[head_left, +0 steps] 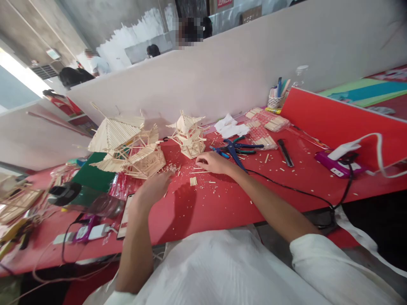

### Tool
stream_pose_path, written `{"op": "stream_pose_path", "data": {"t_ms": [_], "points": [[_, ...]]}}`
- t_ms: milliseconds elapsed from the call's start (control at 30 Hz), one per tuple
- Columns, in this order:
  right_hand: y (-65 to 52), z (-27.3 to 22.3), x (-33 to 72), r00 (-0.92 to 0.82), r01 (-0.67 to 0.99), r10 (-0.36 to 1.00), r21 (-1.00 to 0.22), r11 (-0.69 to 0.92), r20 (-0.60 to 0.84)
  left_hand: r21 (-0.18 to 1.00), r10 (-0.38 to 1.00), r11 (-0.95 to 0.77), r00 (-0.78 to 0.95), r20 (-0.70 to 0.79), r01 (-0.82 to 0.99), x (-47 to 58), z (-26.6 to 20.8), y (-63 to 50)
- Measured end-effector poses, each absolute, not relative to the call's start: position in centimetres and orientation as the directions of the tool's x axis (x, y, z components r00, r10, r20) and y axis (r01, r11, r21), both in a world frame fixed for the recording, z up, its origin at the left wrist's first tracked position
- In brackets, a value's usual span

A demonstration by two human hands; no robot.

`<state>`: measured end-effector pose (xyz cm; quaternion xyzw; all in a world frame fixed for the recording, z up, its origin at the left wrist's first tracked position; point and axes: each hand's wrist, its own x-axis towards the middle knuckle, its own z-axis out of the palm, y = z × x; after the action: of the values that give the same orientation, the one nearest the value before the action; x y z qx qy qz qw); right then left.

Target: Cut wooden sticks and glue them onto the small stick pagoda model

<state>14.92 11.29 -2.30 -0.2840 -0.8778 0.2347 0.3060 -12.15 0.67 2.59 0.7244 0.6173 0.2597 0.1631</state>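
Red tabletop (216,214), scrap-strewn. Left to right, we log: large stick pavilion (118,134); phone (123,222), partly behind left forearm (136,241); left hand (157,186) at scrap pile (172,167), fingers blurred, can't tell grip; small stick pagoda (189,137), upright; right hand (213,162) just beside its base, fingers curled, any pinch hidden. We'd guess small-piece handling; next calls for precise touch.

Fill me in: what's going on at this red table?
Two bare hands are among wooden stick models and scattered offcuts on the red table. The right hand is just in front of the small model; the left hand is by the scrap pile near the larger model. Whether either holds anything is unclear.
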Motion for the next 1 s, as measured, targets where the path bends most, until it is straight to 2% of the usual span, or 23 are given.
{"op": "stream_pose_path", "data": {"t_ms": [100,200,267,467,567,667,767,900,1000], "points": [[11.5,-2.3,15.5,-0.698,0.435,0.629,-0.495,0.752,0.343,0.461,0.917,-0.388,0.383,0.109,0.798,-7.8,1.9,4.6],[11.3,-2.4,15.7,-0.762,0.489,0.6,-0.392,0.78,0.244,0.311,0.881,-0.447,0.473,-0.011,0.839,-5.8,1.1,7.3],[11.2,-2.5,15.7,-0.781,0.525,0.598,-0.328,0.786,0.182,0.263,0.874,-0.457,0.484,-0.043,0.849,-5.7,0.5,8.1],[10.5,-2.5,15.3,-0.758,0.622,0.642,-0.169,0.764,0.115,0.346,0.843,-0.502,0.537,-0.008,0.793,-7.3,-0.3,7.1],[10.1,-2.1,15.2,-0.75,0.644,0.656,-0.133,0.753,0.082,0.406,0.832,-0.505,0.555,-0.005,0.762,-7.8,-0.3,6.5],[10.0,-1.7,15.6,-0.722,0.668,0.687,-0.176,0.723,0.078,0.437,0.831,-0.483,0.555,-0.046,0.759,-8.0,-0.6,6.3],[10.6,-1.7,16.2,-0.703,0.643,0.701,-0.311,0.7,0.122,0.435,0.821,-0.492,0.568,-0.057,0.754,-7.8,-1.0,6.3],[11.6,-2.0,16.7,-0.728,0.46,0.662,-0.59,0.664,0.178,0.378,0.803,-0.526,0.591,-0.074,0.762,-7.3,-1.4,6.4],[11.8,-2.0,16.7,-0.758,0.328,0.626,-0.722,0.61,0.185,0.337,0.792,-0.548,0.605,-0.085,0.765,-7.1,-1.5,6.3]]}}
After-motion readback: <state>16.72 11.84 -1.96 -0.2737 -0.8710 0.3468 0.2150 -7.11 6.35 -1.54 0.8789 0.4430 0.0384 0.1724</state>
